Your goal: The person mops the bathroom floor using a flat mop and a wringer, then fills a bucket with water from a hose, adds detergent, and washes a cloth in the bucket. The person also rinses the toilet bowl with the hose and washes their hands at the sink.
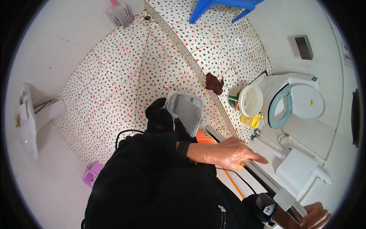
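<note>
My left hand (232, 153) is closed around a long silver metal pole (263, 176), its index finger stretched along it. Higher on the same pole, past a pale collar (284, 198), my right hand (314, 216) is wrapped around the end, partly cut off by the picture's edge. The pole slants down to the left. Its lower end reaches a translucent tray-like piece (201, 100) with a grey rectangular panel (187, 109) inside, by my feet. Whether the pole joins that piece I cannot tell. Part of an orange object (205, 137) shows beneath the pole.
A low raised edge (183, 57) crosses the speckled tile floor. Beyond it are a dark red cloth (214, 84), a white bucket (252, 100), a yellow bottle (249, 120) and a toilet (299, 101). A blue stool (221, 4), a broom (120, 14) and a pedestal sink (29, 126) stand around.
</note>
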A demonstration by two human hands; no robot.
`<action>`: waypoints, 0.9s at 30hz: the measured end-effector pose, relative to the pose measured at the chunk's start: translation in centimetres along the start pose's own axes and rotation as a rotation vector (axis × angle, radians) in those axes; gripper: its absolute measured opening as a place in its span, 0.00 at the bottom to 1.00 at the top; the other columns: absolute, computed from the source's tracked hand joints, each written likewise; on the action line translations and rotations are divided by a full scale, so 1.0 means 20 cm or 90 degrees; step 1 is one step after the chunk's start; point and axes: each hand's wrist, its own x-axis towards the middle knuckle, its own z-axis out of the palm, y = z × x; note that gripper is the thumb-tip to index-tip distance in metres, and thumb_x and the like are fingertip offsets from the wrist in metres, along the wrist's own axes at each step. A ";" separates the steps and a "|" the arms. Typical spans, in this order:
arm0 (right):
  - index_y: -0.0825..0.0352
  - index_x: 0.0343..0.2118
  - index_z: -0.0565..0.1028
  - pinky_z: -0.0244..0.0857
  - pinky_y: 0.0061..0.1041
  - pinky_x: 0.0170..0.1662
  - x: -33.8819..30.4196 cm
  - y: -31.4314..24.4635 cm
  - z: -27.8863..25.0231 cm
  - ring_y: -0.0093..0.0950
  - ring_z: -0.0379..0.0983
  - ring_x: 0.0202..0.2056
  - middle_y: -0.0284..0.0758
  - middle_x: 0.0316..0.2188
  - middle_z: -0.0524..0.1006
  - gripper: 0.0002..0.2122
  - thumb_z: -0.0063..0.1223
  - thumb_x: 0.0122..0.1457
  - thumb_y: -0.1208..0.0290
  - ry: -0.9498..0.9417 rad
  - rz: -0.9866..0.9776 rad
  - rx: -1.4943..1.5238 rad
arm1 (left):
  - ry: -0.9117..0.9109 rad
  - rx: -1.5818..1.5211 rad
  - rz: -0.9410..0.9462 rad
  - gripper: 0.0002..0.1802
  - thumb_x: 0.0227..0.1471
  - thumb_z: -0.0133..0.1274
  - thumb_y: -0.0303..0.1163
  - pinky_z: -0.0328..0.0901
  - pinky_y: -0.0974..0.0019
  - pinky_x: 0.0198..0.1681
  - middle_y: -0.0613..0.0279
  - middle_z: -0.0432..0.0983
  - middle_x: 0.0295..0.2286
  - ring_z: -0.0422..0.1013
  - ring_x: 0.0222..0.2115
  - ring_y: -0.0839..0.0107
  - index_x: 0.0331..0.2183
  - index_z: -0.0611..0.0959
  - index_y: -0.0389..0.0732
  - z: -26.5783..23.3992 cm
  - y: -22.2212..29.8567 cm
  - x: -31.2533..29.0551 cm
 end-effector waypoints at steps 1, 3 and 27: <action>0.56 0.50 0.60 0.57 0.20 0.16 -0.01 0.04 -0.01 0.17 0.57 0.14 0.30 0.20 0.66 0.22 0.42 0.56 0.50 -0.006 0.014 0.000 | 0.029 -0.002 0.023 0.34 0.31 0.49 0.24 0.65 0.60 0.27 0.60 0.73 0.20 0.70 0.21 0.59 0.47 0.73 0.58 0.01 -0.04 -0.01; 0.72 0.40 0.63 0.44 0.12 0.16 -0.20 0.23 -0.04 0.14 0.48 0.12 0.25 0.12 0.53 0.22 0.47 0.55 0.54 0.262 -0.083 -0.376 | 0.016 0.027 -0.055 0.34 0.33 0.50 0.26 0.64 0.61 0.27 0.57 0.71 0.20 0.70 0.21 0.58 0.47 0.72 0.57 -0.02 -0.23 -0.07; 0.55 0.51 0.58 0.56 0.19 0.16 -0.21 0.13 0.03 0.17 0.56 0.13 0.32 0.22 0.68 0.24 0.42 0.56 0.49 0.045 0.124 -0.165 | -0.029 -0.035 -0.034 0.25 0.33 0.52 0.28 0.66 0.61 0.32 0.58 0.75 0.24 0.72 0.26 0.60 0.40 0.77 0.52 -0.08 -0.25 -0.13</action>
